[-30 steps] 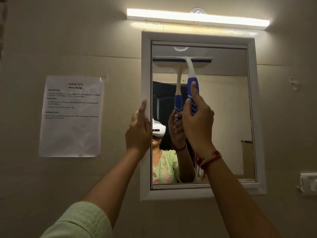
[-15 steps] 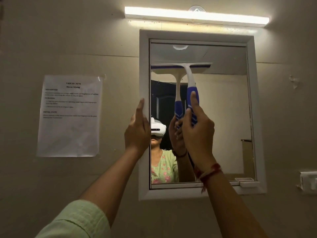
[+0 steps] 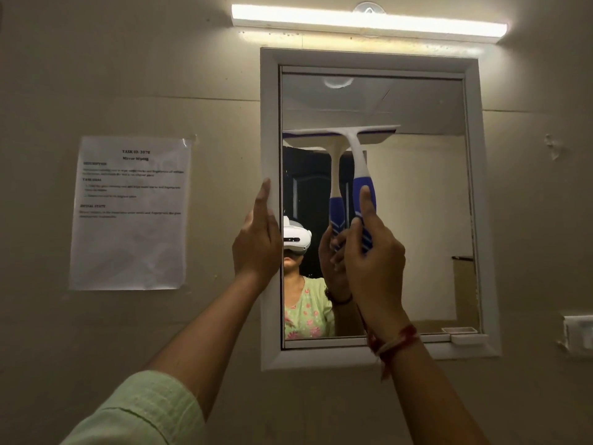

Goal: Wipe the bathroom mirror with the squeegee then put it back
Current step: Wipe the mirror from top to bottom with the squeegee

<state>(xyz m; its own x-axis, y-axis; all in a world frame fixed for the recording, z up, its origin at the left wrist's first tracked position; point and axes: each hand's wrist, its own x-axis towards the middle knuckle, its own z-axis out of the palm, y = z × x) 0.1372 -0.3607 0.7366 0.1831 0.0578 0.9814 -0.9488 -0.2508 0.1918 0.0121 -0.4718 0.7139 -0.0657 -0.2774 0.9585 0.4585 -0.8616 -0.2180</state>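
The mirror (image 3: 426,220) hangs on the wall in a white frame. A squeegee (image 3: 357,155) with a white head and blue handle rests its blade against the upper left part of the glass. My right hand (image 3: 373,264) grips the blue handle, with the forefinger stretched up along it. My left hand (image 3: 256,242) presses flat on the frame's left edge, fingers together and pointing up. The glass reflects the squeegee, my hands and a person in a headset.
A long tube light (image 3: 369,24) glows above the mirror. A printed paper sheet (image 3: 130,213) is taped to the wall on the left. A small white tray (image 3: 468,338) sits at the frame's lower right corner. A switch plate (image 3: 579,334) is at the right edge.
The squeegee has slid down the glass from near the top edge to about a third of the way down, my right hand moving with it. My left hand stays on the frame.
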